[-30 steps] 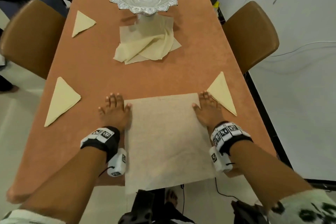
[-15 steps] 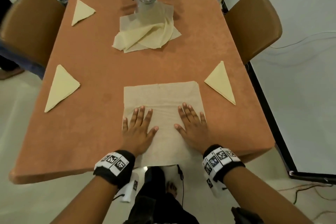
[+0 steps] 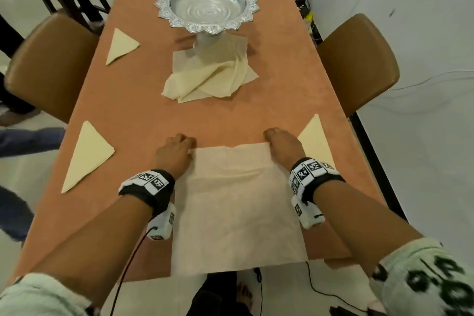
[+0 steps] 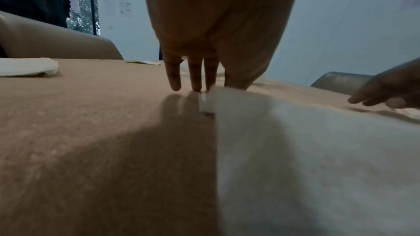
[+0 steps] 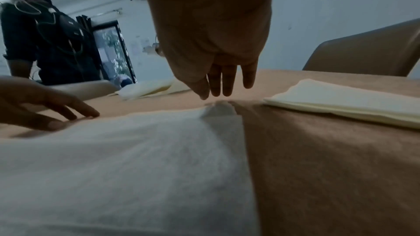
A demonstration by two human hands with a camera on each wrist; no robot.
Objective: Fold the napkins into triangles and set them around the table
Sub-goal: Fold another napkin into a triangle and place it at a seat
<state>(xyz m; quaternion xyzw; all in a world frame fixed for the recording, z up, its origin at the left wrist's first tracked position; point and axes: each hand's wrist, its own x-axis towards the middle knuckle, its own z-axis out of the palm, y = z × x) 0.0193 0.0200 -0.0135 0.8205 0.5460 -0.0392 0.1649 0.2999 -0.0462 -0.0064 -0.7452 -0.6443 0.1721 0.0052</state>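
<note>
A flat beige napkin [image 3: 238,208] lies on the orange table [image 3: 133,100], its near edge hanging over the table's front. My left hand [image 3: 179,146] is at its far left corner; in the left wrist view, the thumb and fingers of that hand [image 4: 204,89] pinch the lifted corner. My right hand [image 3: 274,137] is at the far right corner, where the cloth rises in a small peak under the bunched tips of that hand [image 5: 213,96]. Three folded triangles lie near left [image 3: 87,154], far left [image 3: 121,45] and right [image 3: 316,138].
A loose pile of napkins [image 3: 210,79] sits under a silver pedestal bowl [image 3: 207,5] at the table's middle. Brown chairs stand at the left [image 3: 51,59] and right [image 3: 359,64]. Another person [image 5: 45,42] stands beyond the left side.
Both hands left the napkin's middle, where they lay flat, and went forward and outward to its far corners. Their fingers have curled down onto the corners.
</note>
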